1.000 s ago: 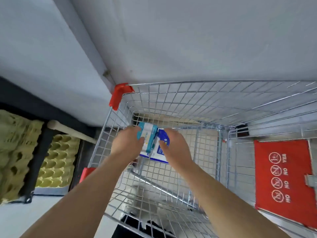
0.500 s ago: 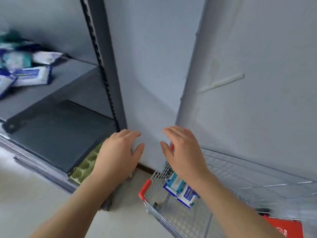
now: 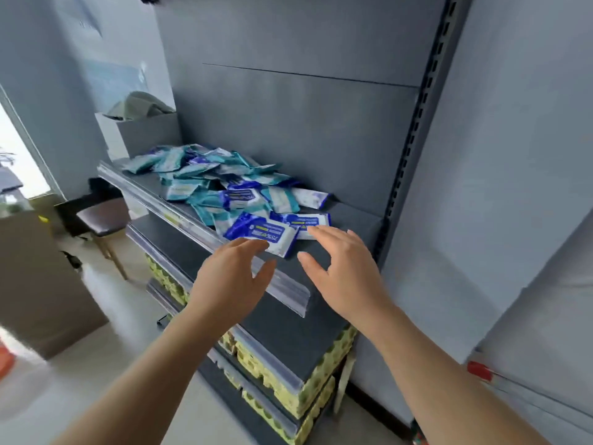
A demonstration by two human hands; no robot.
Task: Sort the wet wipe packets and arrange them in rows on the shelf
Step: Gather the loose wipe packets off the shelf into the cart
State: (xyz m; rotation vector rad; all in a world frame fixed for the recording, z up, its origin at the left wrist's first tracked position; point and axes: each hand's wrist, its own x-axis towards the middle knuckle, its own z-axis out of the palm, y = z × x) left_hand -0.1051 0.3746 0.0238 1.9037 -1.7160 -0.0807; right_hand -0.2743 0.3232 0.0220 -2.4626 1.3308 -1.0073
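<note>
A loose heap of blue and teal wet wipe packets (image 3: 221, 184) lies on the dark grey shelf (image 3: 349, 220). The nearest one, a blue and white packet (image 3: 261, 232), sits at the shelf's front edge, with another blue packet (image 3: 308, 221) just behind it. My left hand (image 3: 232, 281) hovers open just in front of the nearest packet, fingertips almost touching it. Fingers spread, my right hand (image 3: 345, 273) is over the bare shelf beside the two packets. Neither hand holds anything.
Below are lower shelves with yellow egg trays (image 3: 282, 387) stacked between them. A slotted upright (image 3: 414, 123) bounds the shelf on the right. A stool (image 3: 101, 216) and a cardboard box (image 3: 35, 284) stand on the floor at left. A red cart corner (image 3: 479, 370) shows at lower right.
My view swung up from the shopping cart to the shelf. Both hands let go of the packets left in the cart and rose empty to the shelf's front edge.
</note>
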